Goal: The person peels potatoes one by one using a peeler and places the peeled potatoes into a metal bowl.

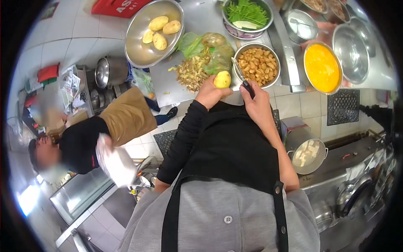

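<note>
My left hand [208, 93] is closed around a yellow, peeled-looking potato [222, 79] near the counter's front edge. In my right hand [257, 102] is a peeler [247, 87] with a black handle, its metal head pointing up and left, apart from the potato. Just beyond my left hand lies a heap of brown and yellow potato peelings [191, 74]. A crumpled green-tinted plastic bag [220, 56] rests against that heap. At the upper left, a large steel bowl [134, 40] holds several potatoes [158, 23].
Beyond the peeler stands a bowl of brown chunks [257, 66]; farther back is a bowl of chopped greens [247, 12]. A bowl of yellow liquid [322, 67] sits at right. A co-worker [84, 143] with a white cloth or bag is at left; a pot [309, 157] stands lower right.
</note>
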Demonstrator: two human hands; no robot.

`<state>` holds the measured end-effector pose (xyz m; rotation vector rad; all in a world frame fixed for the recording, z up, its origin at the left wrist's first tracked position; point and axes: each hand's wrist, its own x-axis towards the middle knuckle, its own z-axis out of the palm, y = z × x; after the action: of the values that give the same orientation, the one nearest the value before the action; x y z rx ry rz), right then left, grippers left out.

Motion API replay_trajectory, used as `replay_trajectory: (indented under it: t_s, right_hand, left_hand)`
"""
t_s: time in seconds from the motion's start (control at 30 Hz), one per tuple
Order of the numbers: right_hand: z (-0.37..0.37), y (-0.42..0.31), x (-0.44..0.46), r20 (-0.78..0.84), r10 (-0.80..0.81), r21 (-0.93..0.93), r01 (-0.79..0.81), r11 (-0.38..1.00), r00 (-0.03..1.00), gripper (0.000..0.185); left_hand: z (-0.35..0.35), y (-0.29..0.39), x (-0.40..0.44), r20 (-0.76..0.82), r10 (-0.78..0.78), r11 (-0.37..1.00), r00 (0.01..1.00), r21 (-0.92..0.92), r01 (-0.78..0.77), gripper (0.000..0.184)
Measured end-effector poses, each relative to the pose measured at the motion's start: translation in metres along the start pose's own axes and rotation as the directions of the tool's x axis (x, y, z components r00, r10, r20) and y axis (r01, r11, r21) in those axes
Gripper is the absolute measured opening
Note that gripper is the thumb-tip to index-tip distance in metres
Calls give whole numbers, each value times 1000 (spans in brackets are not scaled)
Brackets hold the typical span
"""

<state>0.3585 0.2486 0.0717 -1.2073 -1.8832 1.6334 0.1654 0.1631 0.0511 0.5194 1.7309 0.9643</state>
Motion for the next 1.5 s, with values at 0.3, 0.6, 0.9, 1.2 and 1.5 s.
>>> replay_trajectory:
  t_s: [0.3,0.6,0.9,1.2,1.5]
  right_hand:
    - [-4,-10,21,37,-142,-151,146,978,989,52]
    - [54,-49,13,261,-216,-305,293,906,941,57]
    - [133,4,25,174,-33,-491,116,864,984,60]
    - [200,-50,-6,91,118,-525,-53,850,989,61]
    - [214,-94,-43,-110,84,-247,-109,963,990,55]
  left_hand:
    - [-14,25,-23,-114,167,974,979,173,-146,31]
    - [-58,-10,-45,-310,304,931,901,296,-212,54]
    - [-120,-89,-56,-211,294,952,932,151,-266,51]
    - [-183,-96,-60,-243,597,759,765,480,-440,56]
    - [-218,-62,-70,-50,343,863,938,-378,-335,45]
